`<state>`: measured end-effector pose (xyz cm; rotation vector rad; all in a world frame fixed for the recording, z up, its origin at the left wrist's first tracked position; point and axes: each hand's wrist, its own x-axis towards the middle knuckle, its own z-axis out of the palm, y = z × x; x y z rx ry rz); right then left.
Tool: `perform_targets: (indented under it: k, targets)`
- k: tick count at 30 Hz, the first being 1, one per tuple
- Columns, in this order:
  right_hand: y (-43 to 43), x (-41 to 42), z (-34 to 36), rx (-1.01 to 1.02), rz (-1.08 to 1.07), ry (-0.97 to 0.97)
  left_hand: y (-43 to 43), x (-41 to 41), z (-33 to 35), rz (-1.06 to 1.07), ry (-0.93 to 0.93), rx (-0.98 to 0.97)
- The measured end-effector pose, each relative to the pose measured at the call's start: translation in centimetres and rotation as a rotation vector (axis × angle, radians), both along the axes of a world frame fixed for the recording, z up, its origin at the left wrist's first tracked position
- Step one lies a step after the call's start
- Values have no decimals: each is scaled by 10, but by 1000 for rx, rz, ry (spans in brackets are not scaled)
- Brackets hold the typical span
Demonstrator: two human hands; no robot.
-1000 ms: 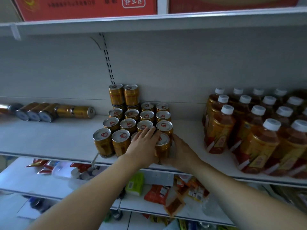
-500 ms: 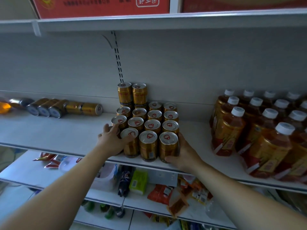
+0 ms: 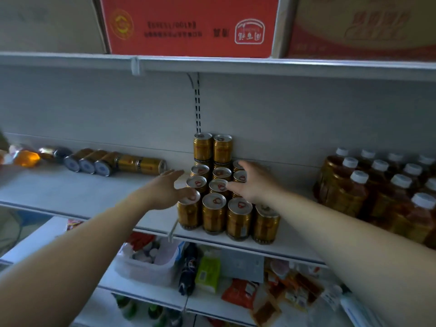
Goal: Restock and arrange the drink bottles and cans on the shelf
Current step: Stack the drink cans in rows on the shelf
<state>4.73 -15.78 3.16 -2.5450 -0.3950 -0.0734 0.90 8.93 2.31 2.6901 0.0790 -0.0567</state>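
**Can block on the shelf, left hand and right hand both open over it**

Your can block is a tight cluster of upright gold cans with silver lids and red pull tabs. It is four cans wide at its front row and stands close to the shelf's front edge. At the back of the block, two stacked cans rise a tier higher against the rear wall.

Your left hand comes in from the left of the block, fingers straight and spread, holding nothing. Its lower fingertips lie over the lid of the front-left can.

Your right hand is over the block's right half, fingers straight and loosely spread, gripping nothing. One finger points at a lid in the second row. You cannot tell from this view whether that hand presses on the lids or only hovers above them.

Well to the left of the block, a row of lying cans rests on its sides along the rear wall. To the right of the block, apart from it, stand amber bottles with white caps. Above the block, a red carton sits on the next shelf up. Below the block are a clear plastic tub and a green packet.
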Motion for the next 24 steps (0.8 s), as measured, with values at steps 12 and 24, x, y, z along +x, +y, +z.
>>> perform_targets:
  k: [12, 24]
  targets:
    - [269, 0, 45, -138, 150, -22, 216, -93, 28, -18, -13, 178]
    - [412, 40, 12, -173, 187, 50, 349, -65, -2, 106, 61, 123]
